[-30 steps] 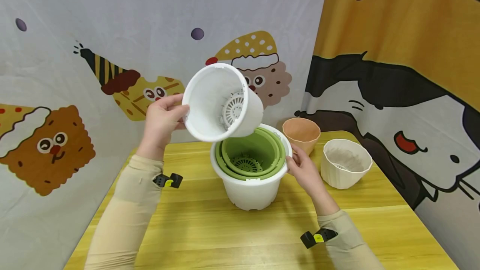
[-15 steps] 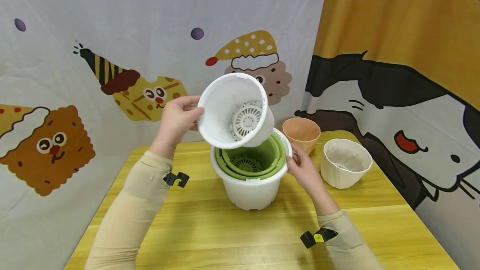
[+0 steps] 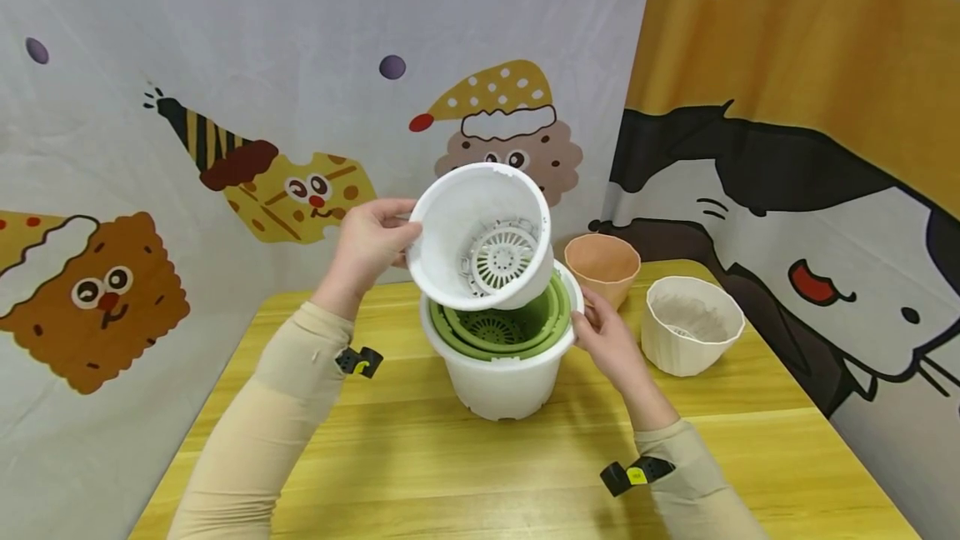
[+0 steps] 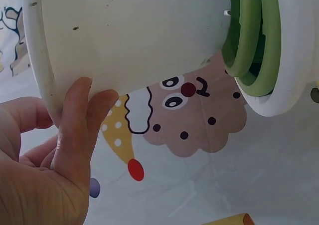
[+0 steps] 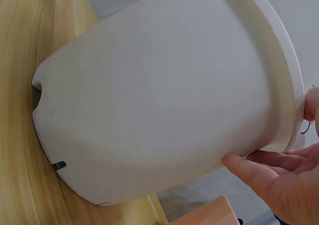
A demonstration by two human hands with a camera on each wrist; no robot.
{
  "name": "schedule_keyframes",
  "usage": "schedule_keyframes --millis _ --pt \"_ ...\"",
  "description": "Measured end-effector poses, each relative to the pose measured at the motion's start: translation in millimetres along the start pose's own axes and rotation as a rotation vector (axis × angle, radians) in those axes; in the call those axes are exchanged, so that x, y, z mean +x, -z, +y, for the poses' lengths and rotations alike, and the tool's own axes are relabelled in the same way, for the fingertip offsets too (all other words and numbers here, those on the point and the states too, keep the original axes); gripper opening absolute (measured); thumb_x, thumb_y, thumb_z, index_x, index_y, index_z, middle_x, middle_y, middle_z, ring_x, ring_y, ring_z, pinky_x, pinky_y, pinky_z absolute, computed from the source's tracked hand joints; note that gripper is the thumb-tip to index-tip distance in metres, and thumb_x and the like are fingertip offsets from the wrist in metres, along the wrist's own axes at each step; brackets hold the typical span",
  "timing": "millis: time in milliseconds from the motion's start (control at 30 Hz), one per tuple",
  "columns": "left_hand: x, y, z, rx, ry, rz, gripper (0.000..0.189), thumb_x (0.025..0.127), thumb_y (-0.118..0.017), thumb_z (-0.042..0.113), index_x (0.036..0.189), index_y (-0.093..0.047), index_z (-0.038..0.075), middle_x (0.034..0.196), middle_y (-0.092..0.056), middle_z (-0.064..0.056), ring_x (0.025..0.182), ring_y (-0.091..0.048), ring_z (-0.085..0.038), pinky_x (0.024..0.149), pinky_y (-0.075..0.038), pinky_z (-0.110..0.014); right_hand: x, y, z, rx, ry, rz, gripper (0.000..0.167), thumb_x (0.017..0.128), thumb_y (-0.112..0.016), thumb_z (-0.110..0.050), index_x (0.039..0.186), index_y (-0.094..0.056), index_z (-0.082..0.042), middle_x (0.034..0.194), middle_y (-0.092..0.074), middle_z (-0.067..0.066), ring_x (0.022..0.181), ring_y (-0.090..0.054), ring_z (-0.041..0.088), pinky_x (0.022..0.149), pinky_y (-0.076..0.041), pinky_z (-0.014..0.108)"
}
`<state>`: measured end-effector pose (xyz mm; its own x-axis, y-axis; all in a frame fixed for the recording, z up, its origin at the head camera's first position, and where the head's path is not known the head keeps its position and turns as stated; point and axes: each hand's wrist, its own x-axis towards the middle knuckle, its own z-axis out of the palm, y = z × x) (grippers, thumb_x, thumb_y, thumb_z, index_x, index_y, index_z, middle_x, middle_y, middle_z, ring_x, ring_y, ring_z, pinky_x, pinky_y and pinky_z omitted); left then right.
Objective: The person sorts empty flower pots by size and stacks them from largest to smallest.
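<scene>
My left hand (image 3: 372, 244) pinches the left rim of a white plastic flowerpot (image 3: 450, 223) with a slotted base. That pot hangs tilted, its mouth toward me, above two nested green pots (image 3: 558, 311). Both green pots sit inside a larger white flowerpot (image 3: 502, 390) standing on the table. The larger pot's right rim is held between the thumb and fingers of my right hand (image 3: 609, 342). In the left wrist view the thumb and fingers (image 4: 75, 115) grip the raised pot's edge. The right wrist view has fingertips (image 5: 239, 165) under the larger pot's rim.
To the right stand an orange faceted pot (image 3: 603, 265) and a cream ribbed pot (image 3: 693, 327). A wooden table (image 3: 465, 482) carries everything. A printed cartoon curtain (image 3: 300, 65) hangs behind it, with another at the right.
My left hand has moved right and slightly down with the smaller white pot, bringing it over the green pots. The right hand has kept its hold on the larger pot.
</scene>
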<state>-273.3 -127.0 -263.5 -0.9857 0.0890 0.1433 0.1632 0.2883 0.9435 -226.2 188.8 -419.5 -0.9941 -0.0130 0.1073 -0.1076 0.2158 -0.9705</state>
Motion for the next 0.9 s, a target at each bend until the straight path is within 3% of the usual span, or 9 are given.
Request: schedule_keyframes --millis 600,900 --pt "-2.2 -6.3 -2.4 0.068 0.016 -0.037 0.035 0.092 -0.064 0.006 0.127 -0.065 0.001 0.105 -0.07 -0.019 0.079 -0.071 -0.027 0.064 -0.062 -0.035 -0.2 -1 0 0.031 -0.001 -0.012 0.054 0.103 -0.048 -0.014 0.152 -0.032 0.001 0.141 -0.05 0.027 0.122 -0.054 0.036 0.087 -0.056 0.024" --pt "-1.5 -12.4 -4.9 0.174 -0.009 -0.072 0.033 0.092 -0.063 0.008 0.124 -0.067 0.002 0.104 -0.07 -0.018 0.082 -0.07 -0.028 0.062 -0.062 -0.034 -0.3 -1 0 0.041 -0.001 -0.011 0.053 0.104 -0.048 -0.014 0.152 -0.031 0.001 0.14 -0.05 0.027 0.121 -0.054 0.035 0.087 -0.056 0.024"
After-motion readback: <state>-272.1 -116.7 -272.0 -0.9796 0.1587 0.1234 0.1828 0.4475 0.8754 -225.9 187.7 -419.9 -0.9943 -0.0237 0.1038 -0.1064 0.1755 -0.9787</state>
